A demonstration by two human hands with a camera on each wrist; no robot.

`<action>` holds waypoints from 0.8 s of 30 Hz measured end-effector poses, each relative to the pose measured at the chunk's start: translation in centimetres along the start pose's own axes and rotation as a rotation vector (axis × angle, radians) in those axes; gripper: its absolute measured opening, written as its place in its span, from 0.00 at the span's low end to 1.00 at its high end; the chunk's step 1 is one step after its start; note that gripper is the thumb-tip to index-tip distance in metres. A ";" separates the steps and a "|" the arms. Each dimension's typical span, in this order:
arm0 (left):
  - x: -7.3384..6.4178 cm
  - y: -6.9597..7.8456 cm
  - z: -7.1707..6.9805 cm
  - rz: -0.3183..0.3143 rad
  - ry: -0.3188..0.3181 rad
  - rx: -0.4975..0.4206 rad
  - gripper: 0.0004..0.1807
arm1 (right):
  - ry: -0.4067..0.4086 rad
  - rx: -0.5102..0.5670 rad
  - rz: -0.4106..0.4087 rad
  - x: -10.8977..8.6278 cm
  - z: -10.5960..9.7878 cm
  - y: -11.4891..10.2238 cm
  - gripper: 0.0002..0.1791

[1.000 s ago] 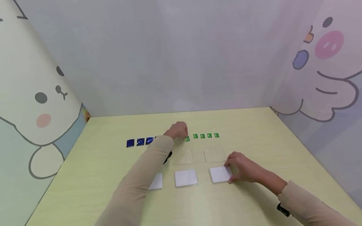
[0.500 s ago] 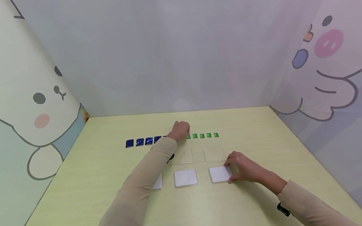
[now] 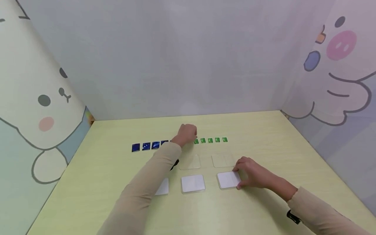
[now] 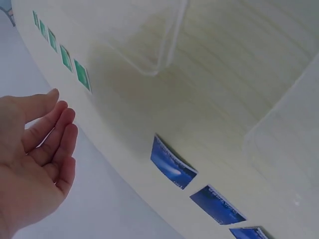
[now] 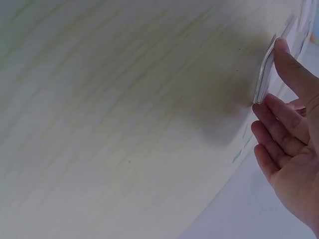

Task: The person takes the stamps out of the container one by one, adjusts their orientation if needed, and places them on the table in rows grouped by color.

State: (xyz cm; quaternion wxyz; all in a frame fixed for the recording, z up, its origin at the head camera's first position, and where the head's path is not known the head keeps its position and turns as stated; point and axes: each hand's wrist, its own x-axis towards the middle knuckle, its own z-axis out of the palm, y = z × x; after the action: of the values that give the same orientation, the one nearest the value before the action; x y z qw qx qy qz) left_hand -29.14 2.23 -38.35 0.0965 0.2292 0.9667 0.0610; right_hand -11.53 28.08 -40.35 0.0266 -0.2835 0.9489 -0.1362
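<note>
My left hand is over the table beside the left end of a row of small green cards. Its fingers are loosely bent and nothing shows between them in the left wrist view, where the nearest green card lies just past the fingertips. Small dark blue cards form a row to its left, partly hidden by the forearm. My right hand holds the right edge of a flat clear case with a white top, thumb at the near corner and fingers at the far one. The case's edge shows in the right wrist view.
A second white-topped clear case lies in the middle. A third is partly behind my left sleeve. Transparent flat pieces lie between the cases and cards. Walls printed with cartoon animals enclose the pale yellow table.
My left hand has shifted slightly to the right and away from me, over the leftmost green card. My right hand stays at the right white-topped case.
</note>
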 end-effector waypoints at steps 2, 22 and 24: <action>-0.4 0.0 -0.4 -0.013 -0.011 0.006 0.11 | 0.007 0.003 -0.003 -0.1 0.1 0.0 0.27; -4.8 -0.4 -1.9 -0.074 0.041 -0.047 0.17 | 0.008 0.007 -0.018 -0.2 -0.2 0.1 0.28; -5.3 -0.6 -2.0 -0.080 0.042 -0.039 0.17 | 0.014 -0.009 -0.012 -0.2 -0.4 0.0 0.29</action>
State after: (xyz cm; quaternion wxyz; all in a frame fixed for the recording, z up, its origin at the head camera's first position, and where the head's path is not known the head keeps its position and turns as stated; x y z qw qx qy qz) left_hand -25.14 -0.88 -35.68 0.0832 0.1871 0.9755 0.0807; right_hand -11.40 28.24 -40.01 0.0178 -0.2884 0.9479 -0.1340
